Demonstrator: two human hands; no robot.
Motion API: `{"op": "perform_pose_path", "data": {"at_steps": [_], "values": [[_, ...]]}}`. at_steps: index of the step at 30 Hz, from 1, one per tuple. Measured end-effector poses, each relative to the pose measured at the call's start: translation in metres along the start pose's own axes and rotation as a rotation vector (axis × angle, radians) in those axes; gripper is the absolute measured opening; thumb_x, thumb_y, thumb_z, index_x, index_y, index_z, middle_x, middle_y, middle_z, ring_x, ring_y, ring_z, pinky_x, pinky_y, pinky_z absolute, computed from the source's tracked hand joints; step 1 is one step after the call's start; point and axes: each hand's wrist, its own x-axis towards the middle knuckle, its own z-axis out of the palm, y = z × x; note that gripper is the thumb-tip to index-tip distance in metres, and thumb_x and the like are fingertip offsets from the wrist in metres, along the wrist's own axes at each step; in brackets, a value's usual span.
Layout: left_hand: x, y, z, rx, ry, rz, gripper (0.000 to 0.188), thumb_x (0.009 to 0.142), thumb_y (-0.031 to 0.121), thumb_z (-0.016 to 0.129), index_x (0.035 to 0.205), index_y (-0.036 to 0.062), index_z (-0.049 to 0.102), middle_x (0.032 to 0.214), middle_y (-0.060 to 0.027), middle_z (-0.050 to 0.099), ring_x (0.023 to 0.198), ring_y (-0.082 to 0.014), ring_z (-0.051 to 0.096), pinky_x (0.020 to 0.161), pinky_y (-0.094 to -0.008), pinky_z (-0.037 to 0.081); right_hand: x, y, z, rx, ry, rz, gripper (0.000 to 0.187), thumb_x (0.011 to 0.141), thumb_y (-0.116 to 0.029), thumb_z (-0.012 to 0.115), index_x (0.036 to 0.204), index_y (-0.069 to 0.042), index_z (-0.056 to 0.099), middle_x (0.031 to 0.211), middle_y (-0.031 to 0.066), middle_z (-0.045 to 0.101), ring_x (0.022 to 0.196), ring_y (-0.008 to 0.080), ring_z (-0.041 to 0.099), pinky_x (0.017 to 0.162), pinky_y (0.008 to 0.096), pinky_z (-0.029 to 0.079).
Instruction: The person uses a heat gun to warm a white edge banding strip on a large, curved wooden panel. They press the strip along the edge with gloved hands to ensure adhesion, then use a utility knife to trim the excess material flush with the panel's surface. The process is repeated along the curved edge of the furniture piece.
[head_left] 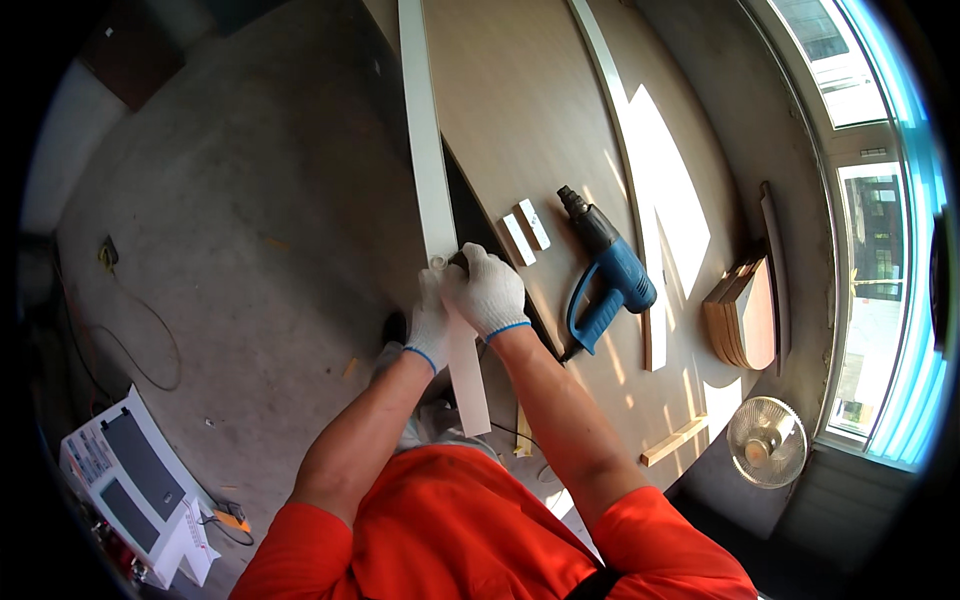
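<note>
A long white strip (428,165) runs from the far edge down past my hands, and its near end hangs just in front of my body. My left hand (430,325), in a white knit glove with a blue cuff, is closed around the strip's left edge. My gloved right hand (490,292) lies over the strip with curled fingers. A small dark object (458,262) shows at its fingertips, mostly hidden by the glove. Beside it, a small round piece (437,262) sits on the strip; its kind is too small to tell.
On the brown board table (530,110) to the right lie a blue heat gun (612,270), two small white blocks (525,232), another long strip (625,130) and a wooden stick (675,440). Stacked curved boards (740,315) and a fan (767,442) stand farther right. A cardboard box (140,480) sits lower left.
</note>
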Motion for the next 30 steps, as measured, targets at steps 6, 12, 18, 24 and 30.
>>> {"op": "perform_pose_path", "data": {"at_steps": [6,12,18,24,30], "values": [[-0.013,0.02,0.016,0.211,0.056,-0.111,0.079,0.104,0.086,0.035,0.111,0.0118,0.061,0.081,-0.0088,0.063,0.067,-0.0249,0.066,0.061,-0.0409,0.057,0.033,0.008,-0.018,-0.056,-0.047,-0.111,0.04,0.095,-0.034,0.067,0.124,-0.009,0.076,0.102,0.0231,0.079,0.1,0.0435,0.076,0.09,0.0542,0.059],[-0.019,0.016,0.02,0.151,0.137,-0.106,0.084,0.102,0.088,0.032,0.1,0.0099,0.062,0.068,-0.0073,0.057,0.053,-0.0247,0.06,0.051,-0.0416,0.053,0.072,0.005,-0.033,-0.109,-0.125,-0.203,0.034,0.097,-0.034,0.067,0.118,-0.01,0.076,0.101,0.024,0.078,0.098,0.0461,0.074,0.09,0.0555,0.058],[-0.021,0.015,0.019,0.155,0.156,-0.132,0.083,0.108,0.082,0.025,0.099,0.0079,0.062,0.068,-0.0081,0.059,0.053,-0.024,0.061,0.052,-0.0396,0.054,0.098,-0.009,-0.043,-0.088,-0.097,-0.26,0.035,0.096,-0.035,0.064,0.117,-0.009,0.074,0.101,0.0248,0.078,0.1,0.047,0.074,0.09,0.0564,0.059],[-0.022,0.014,0.021,0.146,0.171,-0.109,0.082,0.108,0.081,0.03,0.104,0.0069,0.064,0.069,-0.0081,0.061,0.053,-0.0235,0.062,0.05,-0.0394,0.054,0.143,-0.011,-0.039,-0.096,-0.111,-0.203,0.035,0.096,-0.037,0.067,0.118,-0.012,0.077,0.106,0.0198,0.08,0.105,0.043,0.075,0.094,0.0519,0.059],[-0.004,-0.002,0.001,0.203,0.12,-0.009,0.086,0.106,0.086,0.028,0.095,0.0074,0.061,0.069,-0.0104,0.061,0.055,-0.0263,0.062,0.053,-0.0422,0.056,0.177,-0.03,-0.044,-0.151,-0.108,-0.179,0.037,0.094,-0.039,0.069,0.118,-0.012,0.079,0.107,0.0179,0.081,0.106,0.0408,0.076,0.094,0.0493,0.059]]}}
